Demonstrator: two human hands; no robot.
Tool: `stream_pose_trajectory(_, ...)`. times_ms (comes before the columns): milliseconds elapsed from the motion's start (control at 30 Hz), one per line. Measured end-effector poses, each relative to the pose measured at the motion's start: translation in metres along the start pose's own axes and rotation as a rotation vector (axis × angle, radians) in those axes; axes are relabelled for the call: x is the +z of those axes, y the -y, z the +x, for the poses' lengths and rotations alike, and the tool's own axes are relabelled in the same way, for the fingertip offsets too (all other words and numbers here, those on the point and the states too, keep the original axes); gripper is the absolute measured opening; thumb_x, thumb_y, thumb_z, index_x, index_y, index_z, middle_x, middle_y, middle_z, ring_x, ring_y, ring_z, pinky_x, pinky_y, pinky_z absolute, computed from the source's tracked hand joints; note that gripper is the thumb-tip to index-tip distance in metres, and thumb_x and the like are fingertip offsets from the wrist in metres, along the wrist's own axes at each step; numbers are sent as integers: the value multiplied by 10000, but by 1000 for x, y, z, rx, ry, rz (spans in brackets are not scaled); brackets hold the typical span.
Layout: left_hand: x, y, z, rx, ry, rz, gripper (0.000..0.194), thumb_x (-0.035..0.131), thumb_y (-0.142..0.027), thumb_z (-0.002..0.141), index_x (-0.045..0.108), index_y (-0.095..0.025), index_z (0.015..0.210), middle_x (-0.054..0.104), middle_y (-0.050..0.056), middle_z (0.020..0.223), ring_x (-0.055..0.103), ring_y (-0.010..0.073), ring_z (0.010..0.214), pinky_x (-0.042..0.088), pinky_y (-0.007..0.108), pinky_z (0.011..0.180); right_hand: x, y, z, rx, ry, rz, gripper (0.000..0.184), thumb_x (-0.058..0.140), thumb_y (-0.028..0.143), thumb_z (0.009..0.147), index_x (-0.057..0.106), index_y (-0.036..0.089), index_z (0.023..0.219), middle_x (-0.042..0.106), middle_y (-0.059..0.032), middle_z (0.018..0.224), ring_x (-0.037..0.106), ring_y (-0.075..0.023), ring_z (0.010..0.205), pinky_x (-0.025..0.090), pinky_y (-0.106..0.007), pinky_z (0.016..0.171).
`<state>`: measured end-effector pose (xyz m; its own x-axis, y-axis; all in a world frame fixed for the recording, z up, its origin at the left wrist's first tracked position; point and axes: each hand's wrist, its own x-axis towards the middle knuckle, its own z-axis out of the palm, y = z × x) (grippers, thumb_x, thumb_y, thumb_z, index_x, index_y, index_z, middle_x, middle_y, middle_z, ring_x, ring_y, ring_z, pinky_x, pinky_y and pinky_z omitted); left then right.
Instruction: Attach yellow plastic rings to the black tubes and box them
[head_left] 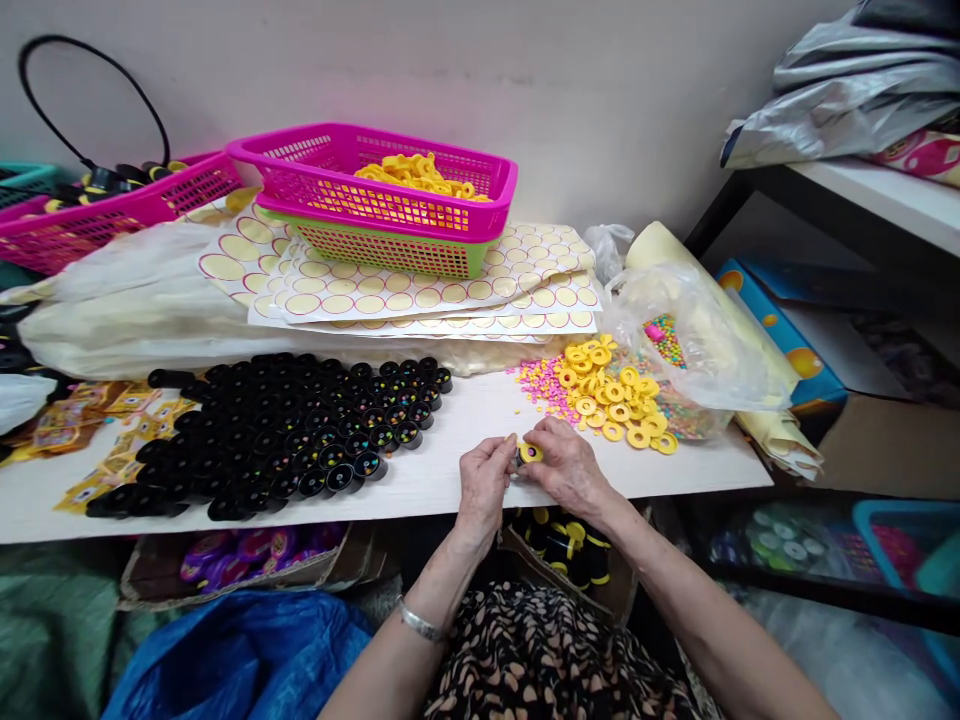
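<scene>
My left hand (486, 478) and my right hand (566, 465) meet over the table's front edge. Between their fingertips is a small black cup topped by a yellow ring cap (531, 452); both hands are closed on it, and the fingers hide most of the cup. Just beyond lies a pile of yellow ring caps (619, 400), with small pink pieces (544, 385) scattered beside it. To the left stand many black cups (300, 430) in tight rows, and several on the right side hold coloured beads.
A pink basket (375, 215) of yellow parts rests in a green basket (390, 250) on sheets of round stickers (420, 300). A clear bag (690, 340) with coloured beads lies at right. Under the table are boxes of purple items (255, 550) and black-yellow items (566, 550).
</scene>
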<state>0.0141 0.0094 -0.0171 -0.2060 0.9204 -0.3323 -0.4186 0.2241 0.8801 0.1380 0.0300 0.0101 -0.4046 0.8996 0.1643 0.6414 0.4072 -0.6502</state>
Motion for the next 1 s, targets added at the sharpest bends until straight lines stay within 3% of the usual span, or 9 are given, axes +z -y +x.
stream_pose_trajectory(167,10,1,1,-4,-38,17,284,758,-350,530,625,-112,608,566,-37,531,407,40,426,282,182,419,8,-3,-2,71,-55,292,92,665,183,676,615,199,751,461,19,749,447,-113,651,369,-239,593)
stream_pose_trajectory(267,8,5,2,33,-37,64,266,742,-340,557,614,-110,593,544,-39,511,398,43,427,292,184,421,14,-5,-5,144,-112,529,139,678,237,668,640,197,796,486,14,762,446,-104,626,370,-230,557)
stream_pose_trajectory(367,6,7,2,69,-18,99,240,711,-333,608,608,-116,610,510,-51,483,372,40,415,285,180,413,22,-5,-8,286,-158,785,189,598,344,752,650,191,851,532,-1,812,428,-71,527,347,-219,470)
stream_pose_trajectory(533,8,5,0,82,-12,145,235,683,-339,653,596,-124,613,514,-50,498,375,40,411,288,177,403,35,-3,-6,564,-195,1056,293,566,439,767,610,151,741,455,53,492,339,-42,345,225,-179,323)
stream_pose_trajectory(600,10,4,0,52,-30,147,244,689,-346,644,585,-129,609,504,-56,487,377,40,396,291,178,391,36,-2,-5,631,-184,1098,305,579,450,753,599,146,739,444,60,446,372,-50,332,258,-165,305)
stream_pose_trajectory(733,12,2,1,-28,-46,129,254,706,-354,616,578,-134,625,480,-65,453,372,43,356,280,178,352,33,3,-5,689,-122,1170,321,585,462,741,600,155,832,539,32,511,512,-94,391,437,-202,361)
stream_pose_trajectory(867,8,2,5,-37,-13,135,242,714,-327,610,588,-122,615,500,-51,463,387,46,379,305,173,358,30,2,-5,683,-118,1172,315,593,462,738,594,153,803,556,24,500,542,-109,400,467,-218,379)
stream_pose_trajectory(1000,4,3,7,-54,4,123,233,706,-318,620,593,-114,613,512,-48,462,404,50,386,320,170,364,27,-3,-9,648,-29,1244,326,631,432,721,613,144,872,605,-4,594,582,-113,483,503,-234,451)
